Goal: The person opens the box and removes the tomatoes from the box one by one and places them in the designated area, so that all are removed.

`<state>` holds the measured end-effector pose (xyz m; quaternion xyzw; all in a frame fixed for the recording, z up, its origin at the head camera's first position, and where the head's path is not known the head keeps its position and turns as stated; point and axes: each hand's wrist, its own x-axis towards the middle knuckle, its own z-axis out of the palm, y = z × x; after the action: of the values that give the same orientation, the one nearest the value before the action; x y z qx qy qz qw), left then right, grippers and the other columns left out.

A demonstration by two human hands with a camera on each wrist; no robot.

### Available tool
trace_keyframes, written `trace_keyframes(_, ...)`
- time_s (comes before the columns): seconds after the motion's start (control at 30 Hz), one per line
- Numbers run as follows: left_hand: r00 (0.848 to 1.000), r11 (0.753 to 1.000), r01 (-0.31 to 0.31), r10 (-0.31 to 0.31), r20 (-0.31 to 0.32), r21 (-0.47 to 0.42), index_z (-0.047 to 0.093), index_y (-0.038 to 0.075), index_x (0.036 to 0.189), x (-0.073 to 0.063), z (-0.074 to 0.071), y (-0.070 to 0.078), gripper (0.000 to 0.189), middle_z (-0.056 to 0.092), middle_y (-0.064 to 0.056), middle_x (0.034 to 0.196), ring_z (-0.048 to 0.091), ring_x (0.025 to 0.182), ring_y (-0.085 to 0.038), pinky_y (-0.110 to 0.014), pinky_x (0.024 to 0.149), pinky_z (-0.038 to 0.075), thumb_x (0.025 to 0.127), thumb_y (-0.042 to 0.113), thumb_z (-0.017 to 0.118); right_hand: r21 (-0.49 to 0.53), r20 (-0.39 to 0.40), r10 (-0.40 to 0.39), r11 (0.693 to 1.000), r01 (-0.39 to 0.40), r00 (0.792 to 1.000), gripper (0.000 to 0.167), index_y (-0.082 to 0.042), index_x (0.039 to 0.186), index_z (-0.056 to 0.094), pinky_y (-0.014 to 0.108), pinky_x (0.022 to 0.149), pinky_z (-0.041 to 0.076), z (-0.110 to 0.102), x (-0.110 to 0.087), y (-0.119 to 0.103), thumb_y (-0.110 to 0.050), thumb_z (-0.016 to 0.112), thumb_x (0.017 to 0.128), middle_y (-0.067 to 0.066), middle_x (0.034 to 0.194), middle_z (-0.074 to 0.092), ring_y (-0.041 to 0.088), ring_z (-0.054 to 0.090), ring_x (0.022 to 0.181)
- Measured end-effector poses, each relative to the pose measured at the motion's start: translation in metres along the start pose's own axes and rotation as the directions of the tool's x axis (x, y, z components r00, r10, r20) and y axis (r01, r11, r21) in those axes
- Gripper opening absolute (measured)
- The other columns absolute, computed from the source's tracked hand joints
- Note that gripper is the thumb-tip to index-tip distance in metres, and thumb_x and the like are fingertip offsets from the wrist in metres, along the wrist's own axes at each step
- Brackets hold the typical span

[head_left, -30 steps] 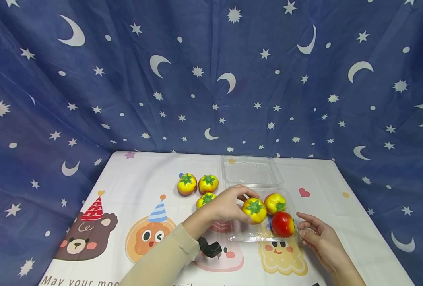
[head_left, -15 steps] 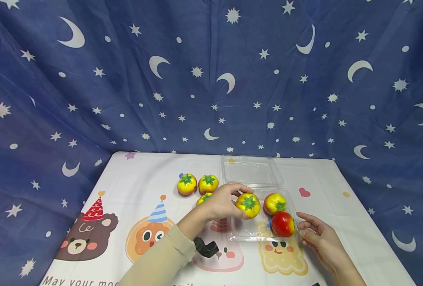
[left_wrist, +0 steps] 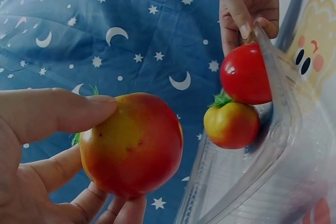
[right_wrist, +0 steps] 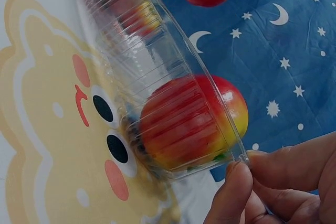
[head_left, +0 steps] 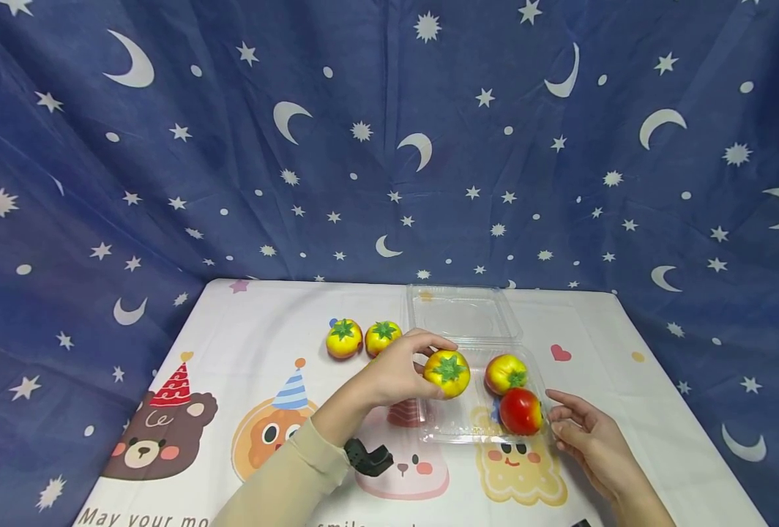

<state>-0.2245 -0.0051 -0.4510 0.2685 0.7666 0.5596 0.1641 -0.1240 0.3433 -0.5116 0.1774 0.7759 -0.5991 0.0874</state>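
My left hand [head_left: 389, 375] grips a yellow-and-red toy tomato [head_left: 447, 373] with a green leafy top, thumb and fingertips around its sides. It is held over the left part of a clear plastic clamshell box [head_left: 452, 427]. Inside the box, toward its right end, sit two more tomatoes: a yellowish one [head_left: 504, 373] behind and a redder one [head_left: 521, 411] in front. At the box's front right corner is my right hand [head_left: 590, 443]. In the right wrist view its thumb [right_wrist: 235, 190] and forefinger pinch the rim of the box.
The box's clear lid [head_left: 463, 315] lies folded open behind it. Left of the box, two tomatoes [head_left: 344, 339] stand on the white printed tablecloth [head_left: 264, 307]. A blue curtain [head_left: 337, 146] with moons and stars surrounds the table.
My left hand has drawn the tomato leftward and slightly back, away from the two in the box. It now covers a third tomato on the cloth. The right hand stays in place.
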Motion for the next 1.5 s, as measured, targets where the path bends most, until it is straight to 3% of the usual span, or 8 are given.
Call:
trace_keyframes(0.5, 0.997, 1.000, 0.014, -0.014, -0.080, -0.003, 0.073, 0.019, 0.138, -0.018, -0.032, -0.002, 0.067, 0.064, -0.002, 0.140, 0.055, 0.125, -0.025, -0.041, 0.101, 0.060, 0.074, 0.004, 0.090, 0.005, 0.008, -0.006, 1.000, 0.006, 1.000, 0.068, -0.006, 0.162, 0.039, 0.021, 0.078, 0.063, -0.001, 0.001, 0.000, -0.003, 0.067, 0.099, 0.000, 0.108, 0.064, 0.017, 0.063, 0.085)
trace_keyframes(0.8, 0.994, 0.999, 0.021, -0.026, -0.105, -0.046, 0.072, 0.014, 0.138, -0.028, -0.041, -0.007, 0.068, 0.061, -0.007, 0.143, 0.057, 0.127, -0.029, -0.051, 0.108, 0.058, 0.075, -0.002, 0.087, 0.028, 0.009, 0.002, 1.000, -0.002, 1.000, 0.069, -0.004, 0.162, 0.038, 0.021, 0.076, 0.063, -0.001, 0.001, 0.002, 0.000, 0.066, 0.099, 0.000, 0.107, 0.065, 0.017, 0.063, 0.084)
trace_keyframes(1.1, 0.981, 0.996, 0.084, -0.087, -0.172, -0.026, 0.074, 0.018, 0.136, -0.039, -0.050, -0.012, 0.067, 0.062, -0.007, 0.141, 0.057, 0.120, -0.029, -0.042, 0.097, 0.061, 0.073, 0.001, 0.091, 0.023, 0.009, -0.010, 1.000, 0.009, 1.000, 0.068, -0.005, 0.162, 0.038, 0.020, 0.077, 0.063, -0.001, 0.002, 0.003, -0.001, 0.065, 0.099, -0.003, 0.105, 0.065, 0.015, 0.063, 0.083)
trace_keyframes(1.33, 0.974, 0.996, 0.083, -0.088, -0.209, -0.032, 0.074, 0.014, 0.135, -0.052, -0.063, -0.019, 0.066, 0.061, -0.010, 0.143, 0.060, 0.123, -0.028, -0.050, 0.110, 0.056, 0.073, -0.001, 0.089, 0.021, 0.007, -0.020, 1.000, 0.020, 1.000, 0.069, -0.005, 0.163, 0.038, 0.020, 0.077, 0.062, -0.001, 0.002, 0.003, -0.001, 0.065, 0.100, -0.003, 0.106, 0.065, 0.015, 0.063, 0.085)
trace_keyframes(1.5, 0.967, 0.994, 0.113, -0.112, -0.231, -0.012, 0.073, 0.014, 0.136, -0.058, -0.072, -0.023, 0.067, 0.060, -0.011, 0.143, 0.060, 0.123, -0.029, -0.051, 0.110, 0.056, 0.073, -0.002, 0.088, 0.024, 0.010, -0.015, 1.000, 0.015, 1.000, 0.068, -0.005, 0.163, 0.038, 0.021, 0.078, 0.063, -0.002, 0.002, 0.003, -0.001, 0.064, 0.100, -0.001, 0.108, 0.065, 0.016, 0.063, 0.086)
